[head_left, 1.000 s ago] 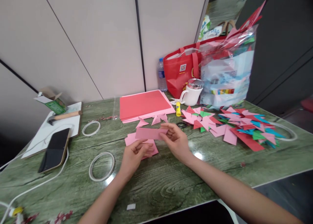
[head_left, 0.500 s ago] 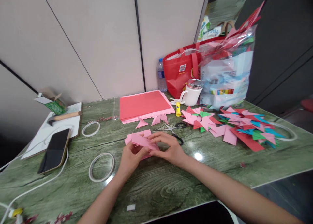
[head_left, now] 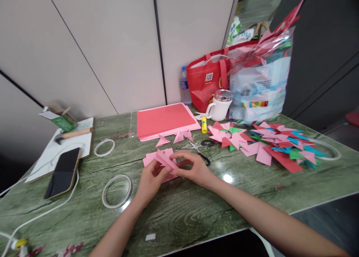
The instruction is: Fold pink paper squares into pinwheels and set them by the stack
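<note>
Folding the pink strip [head_left: 166, 161] seems to be the step in hand; it is near the middle of the table [head_left: 182, 223], just over some flat pink pieces [head_left: 150, 159], and I cannot tell if it touches them. The left hand [head_left: 150, 177] is narrow, holding the left part of the strip between thumb and curled fingers; to do this well, I think it should only keep the paper steady. The right hand [head_left: 193, 170] pinches the right end, also with thumb and fingers close together; it would be better to match the edges first and then press the crease slowly. Around them, from left to right, a phone [head_left: 62, 173] seems to lie partly on a white board [head_left: 87, 139], which bears also a hammer [head_left: 76, 133], and 2 white rings [head_left: 103, 194] lie between the phone and the left hand. Behind the hands are small pointed pink pieces [head_left: 162, 140], before a pile of red sheets [head_left: 165, 119]. Nearest in the way, in my judgement, are the scissors [head_left: 198, 149], just behind the right hand with handles spread, so its knuckles should not slide there. Beyond them stand a glue stick [head_left: 204, 125] and a white mug [head_left: 220, 108], and at the right lie 2 heaps of coloured paper [head_left: 286, 141], well apart from the fold.
</note>
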`<state>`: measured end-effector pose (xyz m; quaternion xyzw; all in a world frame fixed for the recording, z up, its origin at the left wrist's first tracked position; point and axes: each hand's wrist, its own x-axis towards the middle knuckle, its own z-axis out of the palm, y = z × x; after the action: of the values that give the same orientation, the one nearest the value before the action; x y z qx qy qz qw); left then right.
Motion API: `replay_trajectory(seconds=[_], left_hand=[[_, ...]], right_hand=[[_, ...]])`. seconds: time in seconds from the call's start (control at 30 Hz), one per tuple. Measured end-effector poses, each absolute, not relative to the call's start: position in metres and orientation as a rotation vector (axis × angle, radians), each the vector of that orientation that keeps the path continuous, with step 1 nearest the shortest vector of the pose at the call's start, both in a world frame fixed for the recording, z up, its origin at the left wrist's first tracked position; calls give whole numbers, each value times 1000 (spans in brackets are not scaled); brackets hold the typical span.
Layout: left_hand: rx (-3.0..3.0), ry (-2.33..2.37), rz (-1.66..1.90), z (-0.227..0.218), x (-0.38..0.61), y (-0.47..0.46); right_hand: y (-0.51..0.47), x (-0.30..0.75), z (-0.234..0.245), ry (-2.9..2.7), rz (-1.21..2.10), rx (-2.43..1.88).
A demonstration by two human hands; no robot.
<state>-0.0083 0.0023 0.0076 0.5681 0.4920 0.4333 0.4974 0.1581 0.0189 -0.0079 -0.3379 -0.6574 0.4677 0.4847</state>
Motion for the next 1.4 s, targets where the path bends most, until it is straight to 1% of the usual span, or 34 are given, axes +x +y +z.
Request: replay_trajectory(seconds=[0.23, 0.3, 0.43, 0.53, 0.67, 0.77, 0.87, 0.93, 1.0, 1.17, 1.3, 1.4], left_hand=[[1235, 1110, 1076, 2, -9, 3], [1239, 1127, 1102, -1, -10, 4], [1317, 1206, 1107, -3, -12, 4], [1375, 1262, 1067, -2, -13, 4], [1324, 1277, 1037, -2, -15, 4], [1231, 1261, 1045, -1, -17, 6], [1092, 1179, 1049, 0, -18, 7], [998, 1130, 1044, 3, -18, 8], [922, 1098, 1047, 7, -19, 8], [754, 1059, 1100, 19, -25, 13], [714, 1071, 1084, 22, -26, 15], [768, 1051, 1023, 21, -25, 13]], right_hand=[[18, 158, -9, -1558, 1114, -947], [19, 158, -9, -1596, 1028, -952], [21, 159, -9, -1712, 748, -895], [21, 158, -10, -1747, 674, -867], [21, 159, -11, -1784, 719, -840], [23, 160, -12, -1729, 764, -948], [28, 161, -15, -1487, 988, -1066], [30, 161, -17, -1326, 1190, -1057], [33, 161, -18, -1221, 1307, -1039], [38, 167, -16, -1165, 1308, -886], [39, 171, -16, -1433, 1279, -730], [36, 172, -13, -1607, 1267, -704]])
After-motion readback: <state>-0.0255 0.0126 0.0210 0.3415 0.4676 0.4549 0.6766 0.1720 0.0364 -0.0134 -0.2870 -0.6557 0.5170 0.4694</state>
